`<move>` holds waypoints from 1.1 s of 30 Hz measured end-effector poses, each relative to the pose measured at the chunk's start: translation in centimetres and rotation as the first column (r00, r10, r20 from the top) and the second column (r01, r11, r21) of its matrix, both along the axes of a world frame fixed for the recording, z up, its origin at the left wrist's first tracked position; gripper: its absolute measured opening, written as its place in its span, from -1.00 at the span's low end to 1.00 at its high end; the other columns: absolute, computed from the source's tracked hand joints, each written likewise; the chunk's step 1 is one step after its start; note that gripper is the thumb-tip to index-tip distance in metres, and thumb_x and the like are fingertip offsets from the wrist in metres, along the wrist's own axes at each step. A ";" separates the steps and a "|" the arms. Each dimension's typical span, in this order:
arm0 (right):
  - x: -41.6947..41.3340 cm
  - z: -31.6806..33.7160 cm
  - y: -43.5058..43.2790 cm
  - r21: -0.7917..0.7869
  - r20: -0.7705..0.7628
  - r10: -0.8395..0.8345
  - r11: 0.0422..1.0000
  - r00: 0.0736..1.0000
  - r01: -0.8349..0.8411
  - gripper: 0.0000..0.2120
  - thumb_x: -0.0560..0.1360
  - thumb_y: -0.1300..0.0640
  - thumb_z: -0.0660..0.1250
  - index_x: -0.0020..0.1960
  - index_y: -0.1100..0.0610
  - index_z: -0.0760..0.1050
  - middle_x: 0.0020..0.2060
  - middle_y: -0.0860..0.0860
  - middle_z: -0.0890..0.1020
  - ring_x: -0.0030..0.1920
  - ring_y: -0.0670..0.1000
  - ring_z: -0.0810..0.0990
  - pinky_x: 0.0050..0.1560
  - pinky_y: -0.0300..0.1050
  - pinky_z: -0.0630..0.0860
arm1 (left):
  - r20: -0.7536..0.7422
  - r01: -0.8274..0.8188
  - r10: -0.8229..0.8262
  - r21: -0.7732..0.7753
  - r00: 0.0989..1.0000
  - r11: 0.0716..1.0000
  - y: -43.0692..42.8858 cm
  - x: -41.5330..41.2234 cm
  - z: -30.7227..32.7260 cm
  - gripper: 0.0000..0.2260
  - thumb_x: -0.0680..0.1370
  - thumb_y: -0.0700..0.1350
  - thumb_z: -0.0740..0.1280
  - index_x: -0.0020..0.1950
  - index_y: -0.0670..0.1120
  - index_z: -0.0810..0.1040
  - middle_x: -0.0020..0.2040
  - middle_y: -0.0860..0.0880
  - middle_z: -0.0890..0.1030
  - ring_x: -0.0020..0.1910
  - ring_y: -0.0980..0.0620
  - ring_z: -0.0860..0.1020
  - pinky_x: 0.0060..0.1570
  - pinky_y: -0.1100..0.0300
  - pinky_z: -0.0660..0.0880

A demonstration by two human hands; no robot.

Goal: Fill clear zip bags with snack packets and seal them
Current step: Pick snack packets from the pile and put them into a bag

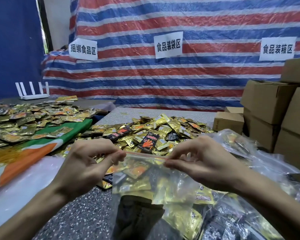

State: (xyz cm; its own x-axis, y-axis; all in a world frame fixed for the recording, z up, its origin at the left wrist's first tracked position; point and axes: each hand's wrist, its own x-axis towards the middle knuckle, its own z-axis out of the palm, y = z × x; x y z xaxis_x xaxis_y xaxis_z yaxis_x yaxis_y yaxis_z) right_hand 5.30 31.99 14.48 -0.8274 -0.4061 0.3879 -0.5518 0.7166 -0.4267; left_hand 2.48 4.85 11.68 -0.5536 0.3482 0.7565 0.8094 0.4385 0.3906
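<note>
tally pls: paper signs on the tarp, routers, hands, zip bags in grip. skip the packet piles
signs: 3
router: 1
hands: 2, left hand and right hand
zip bag in their grip: 1
total: 7

Clear zip bag (145,181) w/ gold snack packets (137,185), upright.

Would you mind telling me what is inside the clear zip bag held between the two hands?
Through the clear zip bag show gold snack packets, some printed orange, and a dark packet near its left edge. They overlap, so those beneath and the count are hidden.
</note>
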 end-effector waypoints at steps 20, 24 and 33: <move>-0.2 -0.9 5.8 0.019 -0.216 -0.311 0.946 0.926 0.323 -0.32 0.40 -0.46 0.09 -0.39 0.12 0.58 -0.50 -0.05 0.61 -0.50 -0.07 0.56 -0.38 -0.01 0.60 | 0.088 -0.022 0.026 -0.040 0.996 0.999 3.3 -5.2 3.0 -0.84 0.52 -0.11 0.43 -0.26 -0.11 0.67 -0.36 -0.01 0.65 -0.48 0.04 0.56 -0.59 0.22 0.44; -0.8 -1.3 8.5 -0.099 -0.238 -0.401 0.916 0.885 0.388 -0.41 0.55 -0.29 0.16 -0.47 0.07 0.50 -0.54 -0.05 0.57 -0.51 -0.06 0.54 -0.31 -0.01 0.59 | 0.156 -0.171 0.151 0.122 0.976 0.978 1.6 -8.3 5.2 -0.76 0.59 -0.14 0.38 -0.28 -0.07 0.65 -0.42 -0.04 0.62 -0.52 0.07 0.52 -0.55 0.33 0.41; -1.3 -3.3 9.4 -0.130 -0.119 -0.420 0.905 0.900 0.405 -0.47 0.58 -0.15 0.27 -0.44 0.16 0.54 -0.60 -0.03 0.52 -0.60 -0.11 0.40 -0.46 -0.23 0.32 | -0.056 -0.259 0.259 0.014 0.964 0.966 13.6 -9.2 4.6 -0.77 0.63 -0.11 0.30 -0.15 -0.18 0.63 -0.27 -0.10 0.65 -0.41 -0.08 0.59 -0.48 0.13 0.53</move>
State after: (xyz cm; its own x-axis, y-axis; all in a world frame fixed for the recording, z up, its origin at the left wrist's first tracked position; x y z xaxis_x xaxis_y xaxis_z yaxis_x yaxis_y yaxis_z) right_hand 4.00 41.41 11.16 -0.8461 0.0068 0.5331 -0.2752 0.8508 -0.4476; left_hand -6.67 18.48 16.24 -0.5804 0.1932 0.7911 0.6894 0.6337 0.3511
